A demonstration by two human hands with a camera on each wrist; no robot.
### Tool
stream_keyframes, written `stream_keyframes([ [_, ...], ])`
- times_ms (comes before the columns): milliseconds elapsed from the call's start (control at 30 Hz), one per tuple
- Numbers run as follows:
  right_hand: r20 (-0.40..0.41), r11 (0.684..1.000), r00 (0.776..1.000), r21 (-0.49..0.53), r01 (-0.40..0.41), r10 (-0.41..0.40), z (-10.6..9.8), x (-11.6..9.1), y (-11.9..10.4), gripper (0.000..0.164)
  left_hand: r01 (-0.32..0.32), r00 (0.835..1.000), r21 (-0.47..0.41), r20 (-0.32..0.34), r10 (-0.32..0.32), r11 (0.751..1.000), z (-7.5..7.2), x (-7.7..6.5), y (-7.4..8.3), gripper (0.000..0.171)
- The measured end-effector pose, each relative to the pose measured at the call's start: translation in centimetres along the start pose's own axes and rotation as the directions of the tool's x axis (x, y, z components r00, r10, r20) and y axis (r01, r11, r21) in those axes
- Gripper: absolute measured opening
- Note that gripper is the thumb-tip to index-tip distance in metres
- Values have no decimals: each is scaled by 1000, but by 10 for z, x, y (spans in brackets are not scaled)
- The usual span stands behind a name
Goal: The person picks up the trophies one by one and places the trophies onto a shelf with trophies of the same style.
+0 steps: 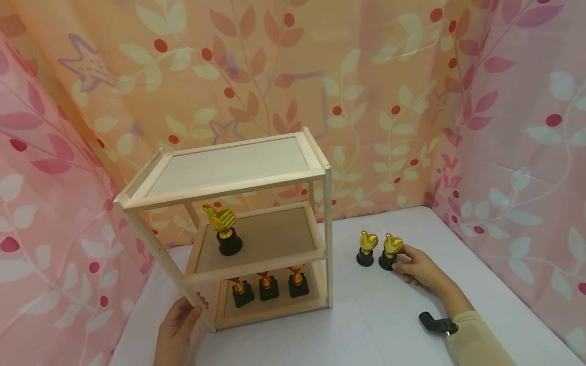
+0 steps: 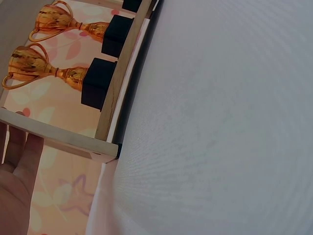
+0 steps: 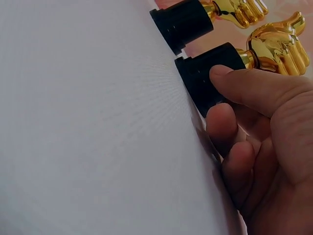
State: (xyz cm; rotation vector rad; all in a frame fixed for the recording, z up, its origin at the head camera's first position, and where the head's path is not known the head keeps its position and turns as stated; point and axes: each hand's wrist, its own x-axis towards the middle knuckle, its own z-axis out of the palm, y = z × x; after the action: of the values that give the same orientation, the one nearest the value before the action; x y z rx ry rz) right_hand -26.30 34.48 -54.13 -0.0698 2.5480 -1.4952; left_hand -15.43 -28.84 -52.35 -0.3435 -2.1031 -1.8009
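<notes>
My right hand (image 1: pixel 421 272) is nearly closed, thumb and curled fingers pinching the round black base of a shiny gold thumbs-up trophy (image 1: pixel 391 249). My thumb presses flat on the side of that base, while the gold hand above it is free of my fingers. The trophy stands upright on the white cloth-covered table (image 1: pixel 375 315), to the right of the rack. Just beside it, on its left, stands a matching small gold thumbs-up trophy with a black base (image 1: pixel 366 249).

My left hand (image 1: pixel 180 320) grips the lower part of the front left post of a pale wooden three-tier rack (image 1: pixel 157 254), thumb in front and fingers passing behind the wood.

On the rack's middle shelf, toward the left, stands another gold thumbs-up trophy on a black round base (image 1: pixel 224 229). The bottom shelf holds three orange-gold cup trophies on square black bases (image 1: pixel 268 288) in a row, their tops partly hidden from the head view by the shelf above; from my left wrist, two show their curved handles.

A black device (image 1: pixel 437 324) sits at my right wrist, by a beige sleeve (image 1: pixel 480 340). Around the table hang pink and orange leaf-printed curtains (image 1: pixel 274 66).
</notes>
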Motion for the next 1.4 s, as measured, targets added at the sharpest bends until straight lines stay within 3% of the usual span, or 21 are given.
stream_keyframes([
  [167, -23, 1000, 1000, -8, -5, 5, 1, 0, 0, 65, 13, 1000, 76, -13, -12, 997, -1, -1, -1, 31],
  [400, -71, 1000, 997, -12, -4, 3, 1, 2, 3, 60, 32, 999, -2, -11, -32, 999, 0, 0, 1, 33],
  [600, -102, 1000, 995, 1, 24, -23, 0, 1, 0, 57, -10, 1000, 14, 2, 10, 1000, -1, 0, 2, 32],
  [833, -128, 999, 991, 24, 31, -28, -2, 2, -1, 61, 41, 999, 64, -20, -40, 997, 0, -1, 2, 31],
  [967, -136, 999, 990, 40, 33, -28, -3, 3, -1, 63, 29, 999, 68, -18, -28, 997, 0, -1, 2, 31],
  [1167, -167, 999, 985, 29, 40, -35, -6, 0, -12, 60, 20, 999, 78, -27, -18, 997, 1, -1, 1, 30],
  [1400, -210, 996, 975, -55, 65, -75, -8, -4, -29, 64, 84, 996, 123, -50, -78, 989, 2, -1, 5, 30],
])
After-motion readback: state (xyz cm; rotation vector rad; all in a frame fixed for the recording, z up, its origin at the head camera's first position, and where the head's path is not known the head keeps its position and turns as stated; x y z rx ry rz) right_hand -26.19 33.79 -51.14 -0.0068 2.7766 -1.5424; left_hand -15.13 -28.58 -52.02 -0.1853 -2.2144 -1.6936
